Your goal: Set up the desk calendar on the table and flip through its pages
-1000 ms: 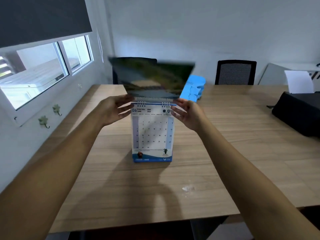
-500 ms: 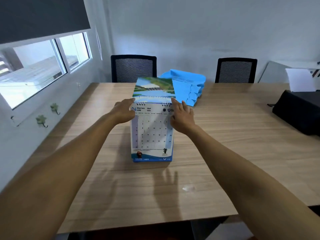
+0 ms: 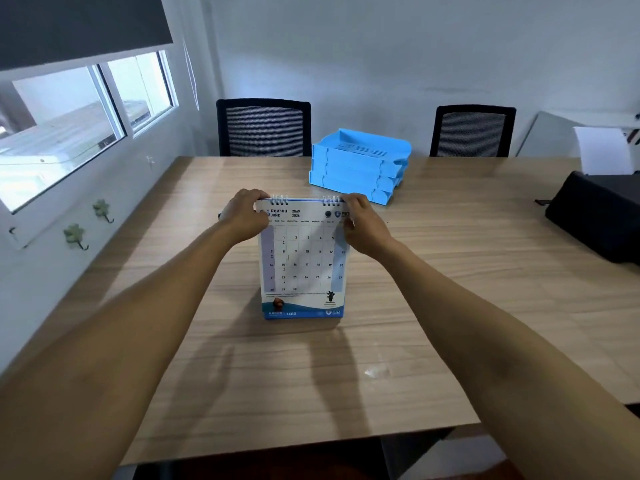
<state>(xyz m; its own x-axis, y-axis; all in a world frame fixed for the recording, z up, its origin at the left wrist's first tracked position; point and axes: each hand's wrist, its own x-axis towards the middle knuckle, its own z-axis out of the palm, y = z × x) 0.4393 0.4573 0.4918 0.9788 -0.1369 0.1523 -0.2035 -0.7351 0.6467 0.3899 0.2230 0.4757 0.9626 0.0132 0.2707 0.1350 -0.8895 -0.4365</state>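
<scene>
While one desk calendar [image 3: 302,261] stands upright on the wooden table [image 3: 450,271], showing June, the person's left hand [image 3: 246,216] and right hand [image 3: 362,223] each pinch a top corner beside its two wire bindings. Flipping well likely means lifting one sheet evenly, base steady. Behind stand two chairs [image 3: 263,129] and one blue tray stack [image 3: 360,164].

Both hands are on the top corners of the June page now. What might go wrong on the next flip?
1. The left hand and right hand pinch only the top corners of the desk calendar; an uneven lift may snag or tear the page at the wire rings.
2. The calendar stands free on the table, so a pull could tip it or slide its base.
</scene>
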